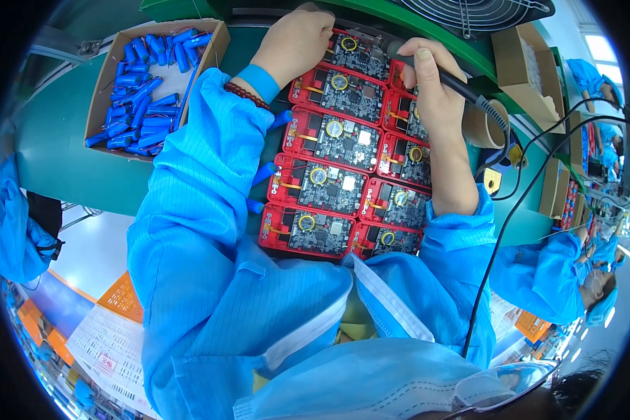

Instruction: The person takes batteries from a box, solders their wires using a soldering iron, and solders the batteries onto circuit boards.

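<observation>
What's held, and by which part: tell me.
The right hand holds a black corded tool by its handle; whether the left hand holds anything cannot be told.

No text (even on the printed sheet point(119, 337)) is readable.

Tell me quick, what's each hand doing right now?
Left hand: fingers curled beside the farthest circuit board; can't tell whether it holds anything.
Right hand: closed, holding the black-handled soldering iron.
</observation>
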`<act>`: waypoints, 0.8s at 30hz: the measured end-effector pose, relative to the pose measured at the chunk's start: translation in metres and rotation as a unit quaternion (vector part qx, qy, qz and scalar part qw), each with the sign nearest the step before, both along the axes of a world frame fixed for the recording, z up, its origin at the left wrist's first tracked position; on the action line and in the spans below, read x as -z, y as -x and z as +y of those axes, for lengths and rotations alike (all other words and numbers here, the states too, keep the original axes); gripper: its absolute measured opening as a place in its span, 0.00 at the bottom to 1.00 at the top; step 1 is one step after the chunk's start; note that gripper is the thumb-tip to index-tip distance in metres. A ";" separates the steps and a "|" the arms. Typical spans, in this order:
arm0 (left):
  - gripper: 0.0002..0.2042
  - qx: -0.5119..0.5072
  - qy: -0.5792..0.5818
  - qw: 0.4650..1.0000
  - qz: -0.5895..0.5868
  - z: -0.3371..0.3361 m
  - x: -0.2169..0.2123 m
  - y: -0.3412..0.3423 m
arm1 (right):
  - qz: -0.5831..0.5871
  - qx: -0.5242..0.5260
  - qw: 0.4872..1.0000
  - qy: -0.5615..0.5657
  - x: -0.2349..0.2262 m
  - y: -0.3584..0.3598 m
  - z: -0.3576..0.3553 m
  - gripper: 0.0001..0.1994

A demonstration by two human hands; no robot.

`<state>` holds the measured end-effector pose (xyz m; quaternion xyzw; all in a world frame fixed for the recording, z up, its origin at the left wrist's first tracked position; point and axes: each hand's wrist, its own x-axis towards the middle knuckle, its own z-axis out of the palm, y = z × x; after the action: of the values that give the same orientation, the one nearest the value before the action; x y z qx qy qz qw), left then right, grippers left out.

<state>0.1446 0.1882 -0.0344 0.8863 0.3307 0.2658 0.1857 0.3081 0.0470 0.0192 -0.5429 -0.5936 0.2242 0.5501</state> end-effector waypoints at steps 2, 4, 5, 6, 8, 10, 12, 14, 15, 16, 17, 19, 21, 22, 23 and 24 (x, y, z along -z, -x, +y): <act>0.06 0.003 0.000 1.000 0.003 0.001 0.001 0.000 | 0.000 0.002 1.000 -0.005 -0.002 0.000 -0.003 0.11; 0.06 0.006 0.001 1.000 -0.018 0.002 0.003 0.000 | -0.007 0.005 1.000 -0.017 -0.005 0.000 -0.008 0.11; 0.06 0.007 0.001 1.000 -0.018 0.003 0.004 0.000 | -0.007 0.005 1.000 -0.018 -0.009 0.001 -0.012 0.11; 0.06 0.009 -0.003 1.000 -0.016 0.004 0.005 0.000 | 0.000 0.012 1.000 -0.019 -0.013 0.002 -0.018 0.10; 0.06 0.003 -0.009 1.000 -0.012 0.007 0.007 0.002 | 0.011 0.005 1.000 -0.023 -0.019 0.002 -0.030 0.10; 0.06 0.009 -0.051 0.999 -0.010 0.008 0.008 0.002 | 0.016 0.012 0.999 -0.026 -0.028 0.001 -0.050 0.09; 0.05 -0.015 -0.090 0.996 0.016 0.005 0.013 -0.001 | 0.014 0.029 0.998 -0.046 -0.032 0.000 -0.073 0.10; 0.05 -0.054 -0.171 0.984 0.017 -0.004 0.005 0.004 | 0.002 0.029 0.996 -0.085 -0.035 -0.004 -0.095 0.13; 0.05 -0.070 -0.213 0.975 -0.006 -0.016 -0.005 0.008 | -0.014 0.027 0.995 -0.099 -0.040 -0.006 -0.106 0.15; 0.05 -0.073 -0.233 0.970 0.001 -0.026 -0.018 0.013 | -0.020 0.028 0.993 -0.111 -0.043 -0.008 -0.115 0.18; 0.05 -0.052 -0.242 0.968 -0.026 -0.035 -0.030 0.017 | -0.028 0.036 0.992 -0.122 -0.044 -0.011 -0.124 0.21; 0.05 -0.007 -0.215 0.977 -0.005 -0.049 -0.051 0.037 | -0.023 0.058 0.989 -0.134 -0.045 -0.016 -0.140 0.22; 0.05 0.041 -0.177 0.983 0.026 -0.062 -0.079 0.062 | -0.023 0.100 0.985 -0.140 -0.046 -0.019 -0.157 0.23; 0.05 0.050 -0.211 0.975 0.048 -0.059 -0.085 0.078 | -0.025 0.122 0.982 -0.143 -0.045 -0.020 -0.163 0.23; 0.05 0.019 -0.211 0.975 0.069 -0.058 -0.094 0.095 | -0.026 0.137 0.979 -0.148 -0.046 -0.023 -0.169 0.23; 0.05 -0.011 -0.216 0.971 0.103 -0.047 -0.096 0.113 | 0.006 0.080 0.986 -0.145 -0.041 -0.039 -0.182 0.23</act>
<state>0.0318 0.1410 0.0612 0.9243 0.2925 0.2402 -0.0485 0.3469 -0.1355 0.0598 -0.5018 -0.5713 0.0937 0.6427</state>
